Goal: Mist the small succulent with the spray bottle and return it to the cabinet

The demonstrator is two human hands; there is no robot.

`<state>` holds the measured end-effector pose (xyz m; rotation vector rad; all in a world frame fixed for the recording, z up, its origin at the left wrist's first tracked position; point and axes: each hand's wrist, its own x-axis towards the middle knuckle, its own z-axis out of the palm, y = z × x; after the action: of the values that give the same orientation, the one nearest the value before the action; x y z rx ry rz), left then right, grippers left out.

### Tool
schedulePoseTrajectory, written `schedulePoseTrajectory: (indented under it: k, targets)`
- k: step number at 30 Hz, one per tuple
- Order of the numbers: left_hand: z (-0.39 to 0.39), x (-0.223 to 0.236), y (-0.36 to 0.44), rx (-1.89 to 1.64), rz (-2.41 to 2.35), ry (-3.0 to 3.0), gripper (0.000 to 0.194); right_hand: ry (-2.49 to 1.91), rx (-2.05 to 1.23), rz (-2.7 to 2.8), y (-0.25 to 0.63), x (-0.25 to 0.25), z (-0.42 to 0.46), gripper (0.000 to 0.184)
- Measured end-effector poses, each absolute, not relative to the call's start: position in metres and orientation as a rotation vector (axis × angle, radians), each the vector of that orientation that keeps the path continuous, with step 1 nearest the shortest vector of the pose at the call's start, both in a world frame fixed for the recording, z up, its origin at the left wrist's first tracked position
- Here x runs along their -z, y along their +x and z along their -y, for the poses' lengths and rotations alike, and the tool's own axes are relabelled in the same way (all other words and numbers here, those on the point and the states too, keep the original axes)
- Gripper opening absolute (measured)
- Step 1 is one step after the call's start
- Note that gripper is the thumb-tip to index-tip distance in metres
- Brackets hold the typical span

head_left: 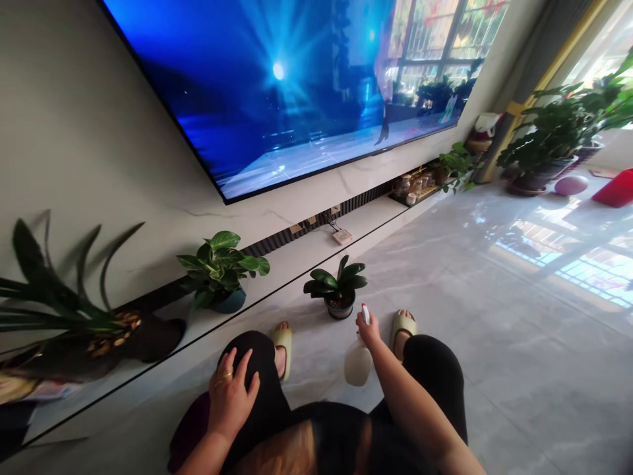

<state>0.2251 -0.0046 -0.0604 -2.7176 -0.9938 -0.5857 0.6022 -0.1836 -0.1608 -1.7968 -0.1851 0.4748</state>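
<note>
While the left hand (228,396) rests, the right hand (368,332) clasps a rounded spray bottle (358,363).

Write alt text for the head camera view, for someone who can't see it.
A seated person's right hand holds a white spray bottle aimed at a small potted plant on a glossy floor, while the left hand rests on a knee. Behind, a low shelf carries more plants beneath a large lit television.
</note>
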Motion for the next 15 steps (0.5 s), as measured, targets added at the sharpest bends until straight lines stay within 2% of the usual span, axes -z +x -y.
schedulePoseTrajectory:
  k: [15]
  targets:
    - [0.004, 0.0598, 0.2264, 0.575, 1.077, -2.764, 0.046, -1.921, -0.572, 0.307, 0.6015, 0.1611, 0.1783, 0.025]
